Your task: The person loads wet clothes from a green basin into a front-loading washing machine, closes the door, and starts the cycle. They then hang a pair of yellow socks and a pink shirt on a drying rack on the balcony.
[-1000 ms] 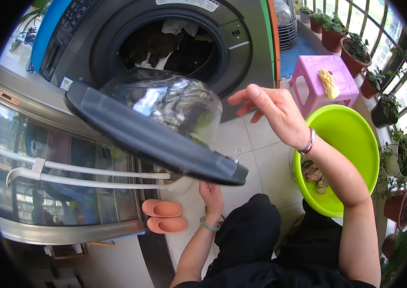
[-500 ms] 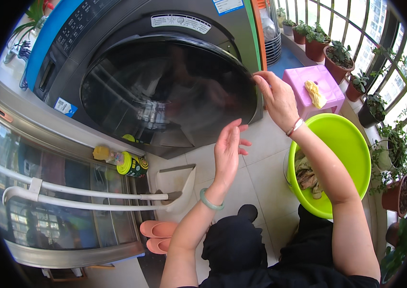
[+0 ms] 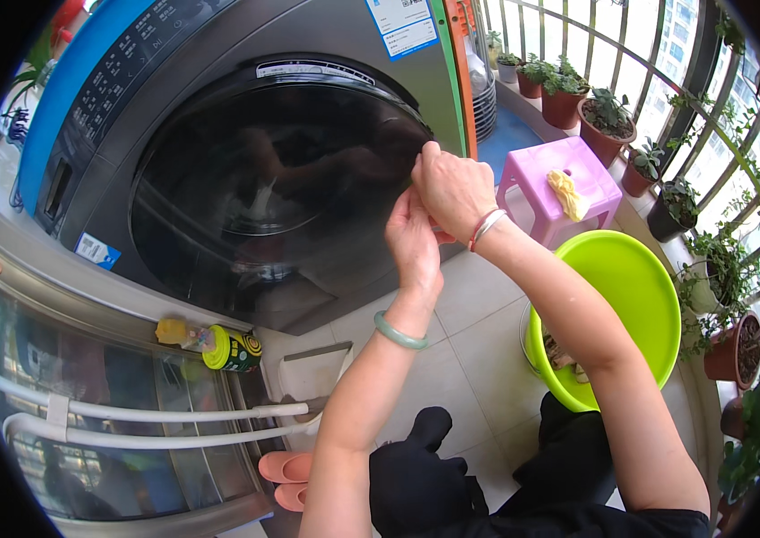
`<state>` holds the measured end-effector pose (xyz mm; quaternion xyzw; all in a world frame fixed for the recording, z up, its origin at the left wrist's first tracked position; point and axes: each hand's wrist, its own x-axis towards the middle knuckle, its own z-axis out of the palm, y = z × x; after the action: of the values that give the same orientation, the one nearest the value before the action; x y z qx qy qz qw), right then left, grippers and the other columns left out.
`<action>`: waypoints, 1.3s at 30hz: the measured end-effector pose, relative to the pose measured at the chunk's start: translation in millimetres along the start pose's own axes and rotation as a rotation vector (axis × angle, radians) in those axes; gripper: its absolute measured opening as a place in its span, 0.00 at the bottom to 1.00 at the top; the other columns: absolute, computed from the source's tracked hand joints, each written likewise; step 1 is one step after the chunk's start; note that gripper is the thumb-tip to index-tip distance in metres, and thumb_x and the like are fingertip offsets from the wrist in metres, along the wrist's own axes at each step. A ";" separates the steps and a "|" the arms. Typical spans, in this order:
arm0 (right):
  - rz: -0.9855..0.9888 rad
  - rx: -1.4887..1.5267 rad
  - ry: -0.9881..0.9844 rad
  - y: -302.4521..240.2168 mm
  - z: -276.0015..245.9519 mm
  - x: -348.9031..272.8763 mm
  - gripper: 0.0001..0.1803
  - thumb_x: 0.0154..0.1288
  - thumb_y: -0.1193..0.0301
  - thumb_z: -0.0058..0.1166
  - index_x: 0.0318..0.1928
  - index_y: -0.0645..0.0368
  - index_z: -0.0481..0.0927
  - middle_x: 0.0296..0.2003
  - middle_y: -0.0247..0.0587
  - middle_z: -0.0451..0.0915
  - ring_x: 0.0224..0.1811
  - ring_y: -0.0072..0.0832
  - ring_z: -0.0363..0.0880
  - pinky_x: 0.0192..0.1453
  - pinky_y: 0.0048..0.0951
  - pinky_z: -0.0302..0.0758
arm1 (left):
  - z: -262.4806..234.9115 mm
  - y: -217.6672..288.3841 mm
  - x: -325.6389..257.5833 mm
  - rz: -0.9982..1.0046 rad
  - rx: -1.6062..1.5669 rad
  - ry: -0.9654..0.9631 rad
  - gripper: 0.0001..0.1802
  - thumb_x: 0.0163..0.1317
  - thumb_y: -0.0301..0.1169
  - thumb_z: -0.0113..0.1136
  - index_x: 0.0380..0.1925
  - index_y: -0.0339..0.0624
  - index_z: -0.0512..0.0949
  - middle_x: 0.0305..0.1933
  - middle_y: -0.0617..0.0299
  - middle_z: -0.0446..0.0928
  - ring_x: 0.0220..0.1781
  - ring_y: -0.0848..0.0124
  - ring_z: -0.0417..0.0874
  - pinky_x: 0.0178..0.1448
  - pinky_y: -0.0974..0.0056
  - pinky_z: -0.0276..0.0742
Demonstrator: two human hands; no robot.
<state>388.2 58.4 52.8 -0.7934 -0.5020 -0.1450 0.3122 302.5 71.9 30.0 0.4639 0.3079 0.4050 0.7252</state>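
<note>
The large round black door of a grey front-loading washing machine lies against or nearly against the machine's front. At the door's right rim my right hand is closed, knuckles up, fingertips at the edge. A red band and a pale bangle circle that wrist. My left hand, with a green bangle on the wrist, meets it from below. Its fingers are drawn together and partly hidden by the right hand, so I cannot make out what they hold.
Right of me stands a lime-green tub with cloth inside. Behind it is a pink stool bearing a yellow cloth. Potted plants line the railing. On the left are a dustpan, long white handles and pink slippers.
The door has swung in toward the machine. My right hand has moved left with its rim, and my left hand has come up to it, its spread fingers drawing together. The view has shifted slightly.
</note>
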 end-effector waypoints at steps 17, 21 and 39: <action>0.025 -0.101 -0.055 -6.9 1.7 19.5 0.14 0.68 0.64 0.49 0.32 0.62 0.71 0.22 0.51 0.82 0.27 0.46 0.84 0.31 0.40 0.79 | 2.6 -11.6 39.0 0.042 -0.228 0.058 0.13 0.71 0.31 0.51 0.52 0.39 0.76 0.48 0.63 0.79 0.44 0.76 0.82 0.40 0.72 0.81; 0.039 -0.073 -0.084 -7.7 3.6 25.9 0.14 0.70 0.63 0.47 0.33 0.63 0.72 0.25 0.53 0.83 0.30 0.47 0.85 0.36 0.42 0.80 | 0.9 -12.7 48.9 0.067 -0.140 0.081 0.14 0.72 0.33 0.52 0.52 0.39 0.77 0.49 0.63 0.79 0.45 0.75 0.82 0.40 0.71 0.81; 0.033 1.193 0.067 -122.8 -106.9 53.9 0.24 0.68 0.57 0.58 0.23 0.66 0.78 0.18 0.36 0.79 0.20 0.17 0.78 0.22 0.20 0.72 | -9.7 142.5 -43.6 0.724 -0.031 -0.146 0.24 0.77 0.32 0.42 0.71 0.46 0.59 0.57 0.60 0.73 0.54 0.76 0.75 0.53 0.69 0.76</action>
<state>312.6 64.9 206.6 -0.4837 -0.4741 0.1420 0.7219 230.5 72.4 160.7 0.5594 0.0649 0.6059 0.5619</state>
